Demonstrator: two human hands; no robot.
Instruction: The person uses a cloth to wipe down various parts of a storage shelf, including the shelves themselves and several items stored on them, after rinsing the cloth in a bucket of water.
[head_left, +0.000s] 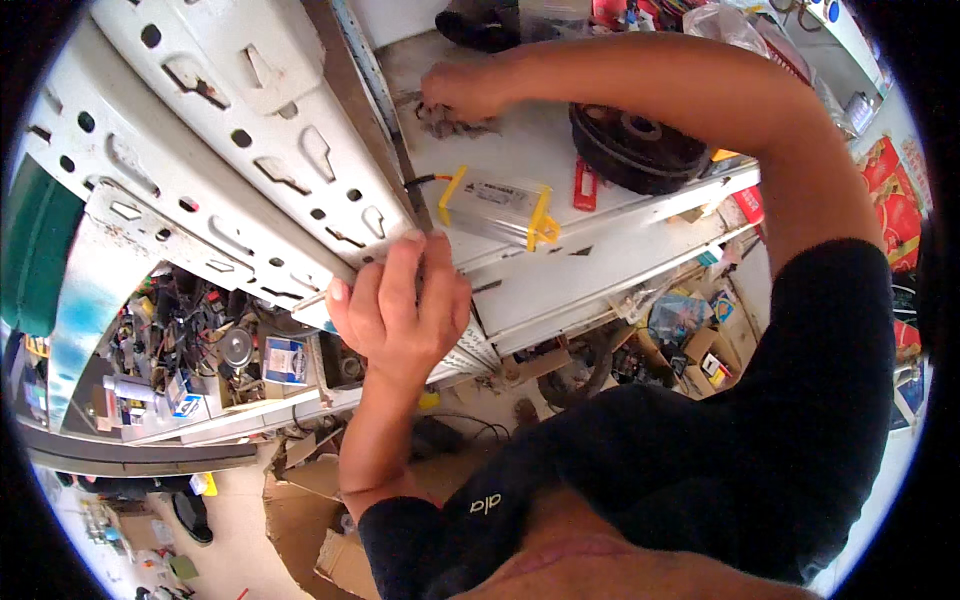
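My left hand (401, 300) is curled over the edge of a white slotted metal shelving upright (247, 142), its fingertips on the painted metal. Across the shelf (510, 277), my right hand (461, 90) reaches towards the back left corner. It touches a crumpled dark grey-brown thing (454, 121), perhaps a chain or a rag; the curled fingers hide the contact. Between my hands lies a silver metal box with yellow end caps (495, 204), a label and a short cable. Right of it stands a round black wheel-like part (637, 150), partly under my right forearm.
A red flat piece (585, 185) lies beside the black part. Plastic bags (724, 34) crowd the back of the shelf. Lower left, another shelf holds tangled cables and small boxes (285, 360). Open cardboard boxes (307, 517) stand on the floor by my body.
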